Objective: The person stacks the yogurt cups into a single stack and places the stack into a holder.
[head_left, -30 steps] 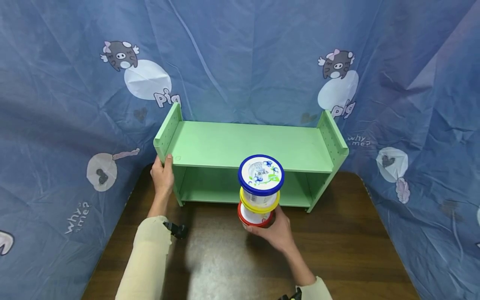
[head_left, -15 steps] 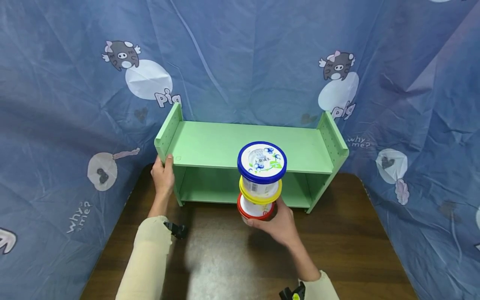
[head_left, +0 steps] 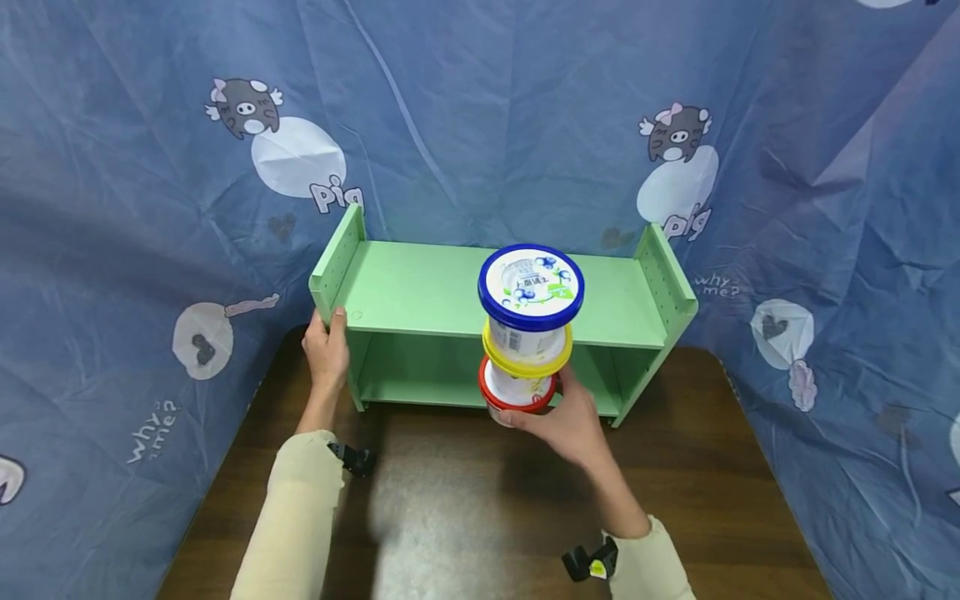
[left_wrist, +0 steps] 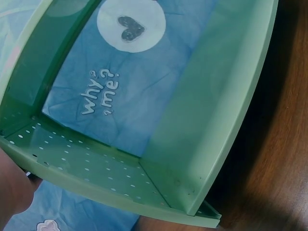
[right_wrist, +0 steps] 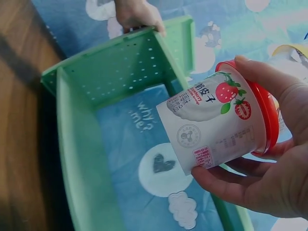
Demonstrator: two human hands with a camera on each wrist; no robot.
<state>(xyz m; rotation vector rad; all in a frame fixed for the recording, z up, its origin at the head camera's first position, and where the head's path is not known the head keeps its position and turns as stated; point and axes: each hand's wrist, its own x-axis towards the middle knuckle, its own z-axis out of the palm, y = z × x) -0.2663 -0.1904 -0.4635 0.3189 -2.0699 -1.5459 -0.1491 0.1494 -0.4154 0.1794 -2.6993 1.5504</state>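
Observation:
A stack of three plastic tubs is held up in front of the green two-tier shelf (head_left: 420,287). My right hand (head_left: 573,421) grips the lowest, a red-lidded tub (right_wrist: 211,120) with strawberries printed on its white side, fingers on one side and thumb on the other. On top of it stands a yellow-lidded tub (head_left: 527,354), then a blue-lidded tub (head_left: 531,287) with blueberries on its lid. My left hand (head_left: 327,354) holds the shelf's left side panel near the upper board, thumb at the front; its other fingers are mostly hidden behind the panel.
The shelf stands on a dark brown wooden table (head_left: 442,517), its lower board (head_left: 420,383) close to the tabletop. A blue cloth (head_left: 465,125) printed with pigs hangs behind and at both sides. Raised side panels (head_left: 667,271) border the upper board.
My right hand has raised the stack of tubs and moved it forward and slightly right, so the blue lid now overlaps the upper board in view. My left hand stays on the panel.

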